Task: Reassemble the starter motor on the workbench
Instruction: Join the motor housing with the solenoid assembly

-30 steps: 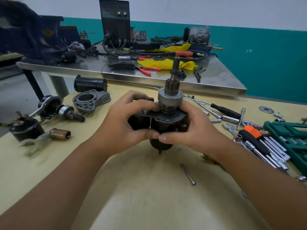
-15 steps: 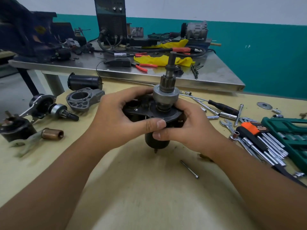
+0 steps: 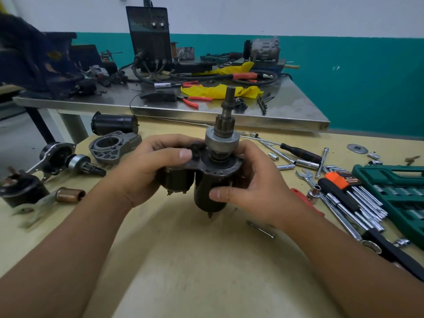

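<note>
Workbench (image 3: pixel 206 283) bare below | left hand (image 3: pixel 146 171), right hand (image 3: pixel 257 189) grip starter motor (image 3: pixel 206 177)

A single wide-angle view looks from the person's head, forward and down over both forearms onto the yellow table (image 3: pixel 206 271). It sits close to the left hand (image 3: pixel 149 171) and right hand (image 3: pixel 254 187), which meet mid-frame. Beyond them it faces a steel table (image 3: pixel 286 111) and a teal wall (image 3: pixel 367 88).
</note>
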`<action>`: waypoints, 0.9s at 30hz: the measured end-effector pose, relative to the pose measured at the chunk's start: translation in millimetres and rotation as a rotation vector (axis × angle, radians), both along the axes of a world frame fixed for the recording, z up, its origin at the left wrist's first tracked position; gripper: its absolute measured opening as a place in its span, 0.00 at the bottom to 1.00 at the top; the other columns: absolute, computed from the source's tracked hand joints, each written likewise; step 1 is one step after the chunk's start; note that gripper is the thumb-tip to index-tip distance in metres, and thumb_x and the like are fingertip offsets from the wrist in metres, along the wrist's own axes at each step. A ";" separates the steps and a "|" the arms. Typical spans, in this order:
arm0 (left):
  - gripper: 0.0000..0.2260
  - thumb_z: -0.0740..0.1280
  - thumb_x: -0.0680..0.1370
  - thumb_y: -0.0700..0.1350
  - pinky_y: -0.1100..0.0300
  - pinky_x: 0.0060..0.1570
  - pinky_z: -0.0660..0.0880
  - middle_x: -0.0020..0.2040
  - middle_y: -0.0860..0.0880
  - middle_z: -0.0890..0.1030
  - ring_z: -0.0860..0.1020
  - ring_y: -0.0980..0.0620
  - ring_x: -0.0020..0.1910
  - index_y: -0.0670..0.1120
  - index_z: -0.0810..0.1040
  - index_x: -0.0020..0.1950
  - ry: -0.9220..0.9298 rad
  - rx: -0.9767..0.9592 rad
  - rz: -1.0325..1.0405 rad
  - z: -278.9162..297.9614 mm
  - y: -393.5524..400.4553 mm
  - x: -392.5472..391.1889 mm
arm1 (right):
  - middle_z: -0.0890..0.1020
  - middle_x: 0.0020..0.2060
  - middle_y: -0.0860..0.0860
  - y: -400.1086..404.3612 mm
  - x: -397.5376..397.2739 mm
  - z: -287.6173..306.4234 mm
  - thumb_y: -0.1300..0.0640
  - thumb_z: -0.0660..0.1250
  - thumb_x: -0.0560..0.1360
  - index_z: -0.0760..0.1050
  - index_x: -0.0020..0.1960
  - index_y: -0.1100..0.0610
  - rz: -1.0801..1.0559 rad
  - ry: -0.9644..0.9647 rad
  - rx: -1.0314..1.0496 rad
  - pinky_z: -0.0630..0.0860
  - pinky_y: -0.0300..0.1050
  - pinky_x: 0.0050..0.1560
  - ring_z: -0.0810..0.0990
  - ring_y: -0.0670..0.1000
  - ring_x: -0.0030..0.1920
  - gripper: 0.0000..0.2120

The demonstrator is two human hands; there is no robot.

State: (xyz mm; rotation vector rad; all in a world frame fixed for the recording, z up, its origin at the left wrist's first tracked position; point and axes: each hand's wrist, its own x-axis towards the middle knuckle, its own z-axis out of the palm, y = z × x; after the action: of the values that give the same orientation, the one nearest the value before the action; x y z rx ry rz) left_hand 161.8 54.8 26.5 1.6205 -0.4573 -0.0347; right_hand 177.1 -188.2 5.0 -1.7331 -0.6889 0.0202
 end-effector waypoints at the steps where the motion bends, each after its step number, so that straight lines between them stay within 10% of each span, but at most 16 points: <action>1: 0.34 0.83 0.64 0.55 0.44 0.53 0.80 0.63 0.38 0.83 0.82 0.38 0.61 0.47 0.82 0.67 0.065 -0.050 -0.049 -4.9 1.7 1.1 | 0.82 0.58 0.44 -0.7 0.1 0.0 0.47 0.81 0.58 0.73 0.60 0.40 -0.003 0.011 -0.006 0.79 0.58 0.62 0.81 0.48 0.61 0.33; 4: 0.48 0.85 0.62 0.56 0.36 0.63 0.76 0.71 0.34 0.76 0.75 0.32 0.70 0.39 0.70 0.76 0.121 -0.116 -0.200 -21.1 -2.9 -1.1 | 0.82 0.58 0.44 -3.7 0.4 1.4 0.46 0.81 0.58 0.72 0.59 0.40 -0.002 0.006 -0.011 0.78 0.58 0.62 0.81 0.49 0.61 0.33; 15: 0.26 0.82 0.62 0.40 0.43 0.47 0.77 0.53 0.39 0.83 0.80 0.37 0.51 0.46 0.77 0.57 -0.081 -0.229 0.190 -31.1 -20.9 -17.8 | 0.83 0.57 0.44 2.9 -7.0 4.0 0.50 0.80 0.59 0.76 0.64 0.42 -0.077 -0.077 -0.036 0.78 0.55 0.62 0.82 0.47 0.59 0.34; 23: 0.30 0.70 0.74 0.59 0.38 0.77 0.57 0.73 0.41 0.77 0.71 0.37 0.72 0.48 0.77 0.73 0.412 -0.440 -0.145 -19.4 -14.0 -12.8 | 0.84 0.57 0.46 -19.8 6.9 12.2 0.67 0.79 0.67 0.74 0.63 0.46 0.049 0.023 -0.094 0.80 0.56 0.62 0.83 0.47 0.59 0.31; 27: 0.21 0.69 0.70 0.63 0.46 0.60 0.76 0.58 0.44 0.86 0.83 0.43 0.57 0.53 0.89 0.54 0.551 -0.252 -0.019 -11.0 -29.5 1.1 | 0.84 0.58 0.51 -25.6 10.4 9.8 0.66 0.79 0.66 0.73 0.66 0.48 0.095 0.058 -0.015 0.79 0.62 0.61 0.83 0.53 0.60 0.32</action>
State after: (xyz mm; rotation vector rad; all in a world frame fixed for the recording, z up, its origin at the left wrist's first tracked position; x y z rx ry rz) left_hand 162.9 25.3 15.5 1.2893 -0.0462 -0.4116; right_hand 187.6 -213.8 14.8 -1.7067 -0.7295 0.1410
